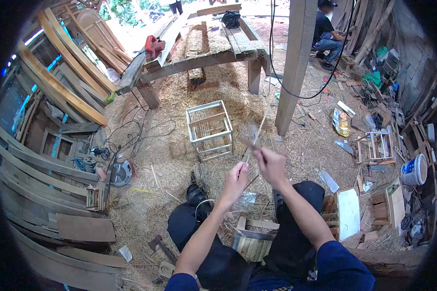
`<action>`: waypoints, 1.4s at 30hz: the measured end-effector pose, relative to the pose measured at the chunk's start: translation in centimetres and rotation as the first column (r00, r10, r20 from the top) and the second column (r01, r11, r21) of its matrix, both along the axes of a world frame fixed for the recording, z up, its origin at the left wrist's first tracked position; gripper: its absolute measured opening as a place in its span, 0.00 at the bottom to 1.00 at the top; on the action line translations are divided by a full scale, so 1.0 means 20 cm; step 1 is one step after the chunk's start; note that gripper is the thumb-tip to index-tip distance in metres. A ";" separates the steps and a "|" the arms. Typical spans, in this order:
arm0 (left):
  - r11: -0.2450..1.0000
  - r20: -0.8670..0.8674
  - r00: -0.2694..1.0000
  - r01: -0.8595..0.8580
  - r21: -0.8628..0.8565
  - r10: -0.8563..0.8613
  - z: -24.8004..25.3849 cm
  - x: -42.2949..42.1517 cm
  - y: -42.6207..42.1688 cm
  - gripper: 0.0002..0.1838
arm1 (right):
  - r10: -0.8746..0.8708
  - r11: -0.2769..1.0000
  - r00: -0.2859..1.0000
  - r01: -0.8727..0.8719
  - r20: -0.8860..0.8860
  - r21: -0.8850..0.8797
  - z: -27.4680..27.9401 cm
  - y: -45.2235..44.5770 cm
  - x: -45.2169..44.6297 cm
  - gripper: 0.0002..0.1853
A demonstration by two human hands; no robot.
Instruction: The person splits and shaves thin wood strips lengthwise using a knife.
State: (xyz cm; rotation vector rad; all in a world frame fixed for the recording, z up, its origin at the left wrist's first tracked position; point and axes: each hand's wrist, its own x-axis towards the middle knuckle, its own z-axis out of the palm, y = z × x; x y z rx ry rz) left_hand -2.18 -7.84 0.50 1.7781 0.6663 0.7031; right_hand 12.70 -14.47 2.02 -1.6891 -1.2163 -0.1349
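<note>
In front of my knees, my left hand [236, 178] is closed around a thin, pale bamboo strip [263, 122] that slants up and away. Close to its right, my right hand [271, 166] grips a short knife [247, 142]. Motion smears the blade, which crosses the strip or lies right by it; contact cannot be made out. Just beyond my hands, a small wooden cage frame [211, 118] with thin bars stands on the shavings. Between my legs sits a slatted wooden piece [253, 245], partly hidden by my clothing.
A workbench [194, 67] carrying a red power tool [154, 47] stands ahead. A wooden post [296, 68] rises at right, near a hanging cable. A circular saw [122, 173], drill [195, 191] and hatchet [161, 247] lie leftward. A white bucket [413, 170] is far right; a person [329, 36] sits behind.
</note>
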 end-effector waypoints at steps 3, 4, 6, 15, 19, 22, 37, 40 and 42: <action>1.000 0.001 1.000 0.023 0.015 -0.023 0.02 -0.02 0.03 0.18 | -0.054 0.998 0.999 0.054 0.000 -0.031 0.00 0.00 0.03 0.13; 0.999 0.014 0.999 0.029 0.020 -0.029 0.02 -0.03 0.03 0.17 | -0.080 0.997 0.994 0.080 -0.070 -0.005 0.01 0.01 0.05 0.14; 1.000 0.010 1.000 0.027 -0.012 -0.027 0.04 -0.03 0.02 0.17 | -0.124 0.992 0.989 0.122 -0.080 -0.036 -0.01 0.03 0.08 0.13; 0.999 0.010 1.000 0.025 -0.025 -0.025 0.03 -0.03 0.00 0.16 | -0.150 0.988 0.986 0.146 -0.078 -0.053 0.01 0.03 0.04 0.11; 0.999 0.004 0.999 0.036 -0.008 -0.036 0.02 -0.04 -0.01 0.16 | 0.004 0.999 0.990 0.002 0.138 -0.039 -0.05 0.00 0.02 0.13; 1.000 -0.038 0.999 0.028 0.006 -0.028 0.01 -0.02 0.01 0.16 | -0.096 0.995 0.991 0.096 0.091 0.012 -0.06 0.04 0.07 0.15; 0.883 0.044 0.997 0.082 -0.462 -0.069 -0.06 -0.03 0.07 0.15 | 0.351 0.934 0.926 -0.335 0.141 -0.123 -0.06 -0.01 -0.07 0.15; 0.998 -0.030 1.000 0.005 0.068 -0.003 -0.08 -0.03 0.09 0.14 | 0.363 0.929 0.917 -0.343 0.163 -0.142 -0.07 0.00 -0.06 0.15; 0.997 -0.065 0.998 0.023 0.080 -0.018 -0.07 -0.04 0.08 0.11 | 0.363 0.930 0.907 -0.337 0.216 -0.147 -0.07 0.00 -0.04 0.15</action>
